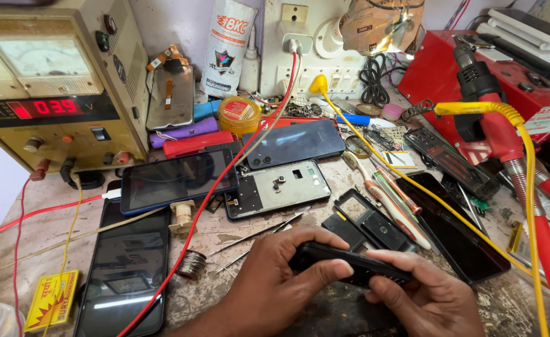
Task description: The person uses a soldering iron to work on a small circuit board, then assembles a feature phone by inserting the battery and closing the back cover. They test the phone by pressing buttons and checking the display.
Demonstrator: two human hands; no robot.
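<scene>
item: small black phone point(350, 265), held low at centre above the bench point(237, 234), left hand point(275, 284) and right hand point(422, 293) both clamped on its ends. risk, judged: thumb pressure could slip it onto the tweezers point(269, 229). count: four slab phones lying flat, one bare phone frame point(278, 189), one solder spool point(192, 264).

Far left on the power supply, a red digital readout point(45, 107) beneath a pale analogue meter point(43, 59); rear centre, a white pouch point(227, 47) with red lettering; front left on the worktop, a small yellow-and-red box point(51, 299).
</scene>
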